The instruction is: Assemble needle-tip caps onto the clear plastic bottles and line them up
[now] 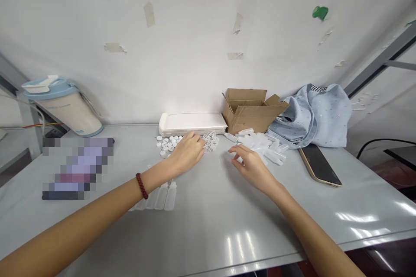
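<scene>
My left hand (187, 152), with a dark red bead bracelet (142, 186) at the wrist, has its fingers curled down beside a small heap of thin white plastic pieces (212, 141). Its fingertips are hidden, so what it holds cannot be made out. White round caps (168, 143) lie scattered just left of that hand. My right hand (251, 163) hovers with thumb and fingers apart, nothing visible between them. Behind it spreads a pile of translucent small plastic bottles (276, 151). Under my left forearm, several similar bottles (170, 197) lie in a row, partly covered.
A stack of white padded envelopes (193, 123) and an open cardboard box (253, 117) stand against the wall. On the right are a light blue cloth bag (328, 117) and a phone (320, 166). A large tumbler (66, 106) and a pixelated flat object (78, 169) occupy the left.
</scene>
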The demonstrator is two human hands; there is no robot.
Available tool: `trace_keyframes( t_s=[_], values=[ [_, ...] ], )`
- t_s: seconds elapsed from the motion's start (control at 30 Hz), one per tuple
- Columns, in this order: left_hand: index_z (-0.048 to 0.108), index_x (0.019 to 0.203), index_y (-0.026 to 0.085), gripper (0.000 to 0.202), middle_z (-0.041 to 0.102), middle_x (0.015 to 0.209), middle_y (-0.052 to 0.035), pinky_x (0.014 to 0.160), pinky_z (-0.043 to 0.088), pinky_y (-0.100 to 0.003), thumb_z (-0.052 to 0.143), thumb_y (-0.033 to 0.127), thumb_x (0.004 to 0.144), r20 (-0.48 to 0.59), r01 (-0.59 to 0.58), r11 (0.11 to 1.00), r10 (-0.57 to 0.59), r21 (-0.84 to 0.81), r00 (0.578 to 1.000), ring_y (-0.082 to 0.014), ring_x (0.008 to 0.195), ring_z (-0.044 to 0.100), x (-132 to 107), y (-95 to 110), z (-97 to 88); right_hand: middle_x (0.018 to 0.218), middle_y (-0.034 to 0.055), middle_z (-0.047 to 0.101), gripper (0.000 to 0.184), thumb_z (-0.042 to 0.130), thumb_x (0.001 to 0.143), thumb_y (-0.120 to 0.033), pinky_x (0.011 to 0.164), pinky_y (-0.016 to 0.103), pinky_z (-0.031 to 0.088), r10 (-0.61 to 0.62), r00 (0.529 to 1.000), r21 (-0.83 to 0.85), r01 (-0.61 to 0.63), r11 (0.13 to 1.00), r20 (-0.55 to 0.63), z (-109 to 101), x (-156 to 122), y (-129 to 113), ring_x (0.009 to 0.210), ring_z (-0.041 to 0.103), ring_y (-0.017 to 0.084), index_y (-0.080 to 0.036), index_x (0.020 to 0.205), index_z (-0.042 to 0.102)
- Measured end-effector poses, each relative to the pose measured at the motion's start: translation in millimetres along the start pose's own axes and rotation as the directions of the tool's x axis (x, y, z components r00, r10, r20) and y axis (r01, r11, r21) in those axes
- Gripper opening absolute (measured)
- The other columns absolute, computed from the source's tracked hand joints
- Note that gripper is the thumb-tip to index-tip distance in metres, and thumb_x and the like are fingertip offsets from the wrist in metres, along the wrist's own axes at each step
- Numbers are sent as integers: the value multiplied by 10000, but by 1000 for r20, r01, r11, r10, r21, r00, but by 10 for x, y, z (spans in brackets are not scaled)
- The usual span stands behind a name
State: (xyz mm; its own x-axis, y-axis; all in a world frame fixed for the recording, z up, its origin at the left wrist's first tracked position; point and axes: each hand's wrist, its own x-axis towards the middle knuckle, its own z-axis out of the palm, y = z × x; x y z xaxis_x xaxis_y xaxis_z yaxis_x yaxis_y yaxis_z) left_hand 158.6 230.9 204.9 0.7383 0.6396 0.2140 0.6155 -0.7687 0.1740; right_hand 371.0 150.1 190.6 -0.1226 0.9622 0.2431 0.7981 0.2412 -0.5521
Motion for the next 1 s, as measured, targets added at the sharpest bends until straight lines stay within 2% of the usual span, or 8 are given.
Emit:
trace_keyframes(
  t_s=[0.2,0.3,0.47,0.6,0.73,0.8,0.9,1.0],
  values=[
    [633,729,138,291,590,785,-129,780,412,-422,392,162,890,-48,18,1000,-18,13,999,-295,903,482,105,13,86,994,107,638,233,487,848,-139,663,342,474,5,999,-72,-2,997,41,-47,-10,-21,782,633,214,-174,1044,609],
    [648,736,143,269,609,792,-121,792,415,-419,416,158,872,-72,52,998,-54,-25,996,-290,907,477,116,-5,5,985,106,637,241,488,846,-129,661,342,467,3,999,-67,1,998,53,-52,-14,-29,780,628,216,-176,1049,610],
    [661,803,152,236,646,843,-93,787,438,-385,442,213,870,-141,169,973,-191,-154,971,-269,935,500,79,-76,-186,974,113,638,227,496,841,-127,660,344,464,-8,999,-32,9,999,32,-40,-9,-19,772,620,214,-161,1032,613],
    [666,811,170,236,694,842,-46,680,466,-307,462,269,875,-131,231,924,-281,-304,951,-208,818,582,-27,-1,-306,964,100,654,170,497,878,-236,632,319,466,21,999,178,-15,984,-35,-43,-14,-137,791,619,205,-170,971,623],
    [682,809,209,208,709,831,-4,634,459,-271,505,302,866,-99,229,886,-291,-402,952,-176,760,606,-223,286,-356,928,73,677,259,570,853,-389,688,312,480,119,992,489,-120,864,32,3,-61,-327,825,634,198,-178,991,631],
    [675,804,223,192,704,845,-1,633,459,-269,509,297,864,-95,195,866,-267,-460,959,-187,822,596,-342,433,-340,869,54,676,252,613,822,-390,700,312,477,121,989,576,-150,804,89,59,-99,-400,781,632,185,-177,954,640],
    [644,753,213,196,674,767,-11,645,461,-285,491,274,861,-129,158,859,-250,-487,960,-193,807,569,-517,550,-284,740,24,649,178,611,821,-350,689,301,467,88,985,647,-162,745,146,148,-155,-470,712,610,162,-176,810,645],
    [627,729,217,204,641,734,-9,615,455,-275,482,283,858,-123,272,822,-378,-501,917,-186,769,554,-664,536,-229,694,10,631,173,597,834,-338,671,290,461,80,980,701,-186,688,181,195,-185,-515,681,597,150,-184,763,630]
  ],
)
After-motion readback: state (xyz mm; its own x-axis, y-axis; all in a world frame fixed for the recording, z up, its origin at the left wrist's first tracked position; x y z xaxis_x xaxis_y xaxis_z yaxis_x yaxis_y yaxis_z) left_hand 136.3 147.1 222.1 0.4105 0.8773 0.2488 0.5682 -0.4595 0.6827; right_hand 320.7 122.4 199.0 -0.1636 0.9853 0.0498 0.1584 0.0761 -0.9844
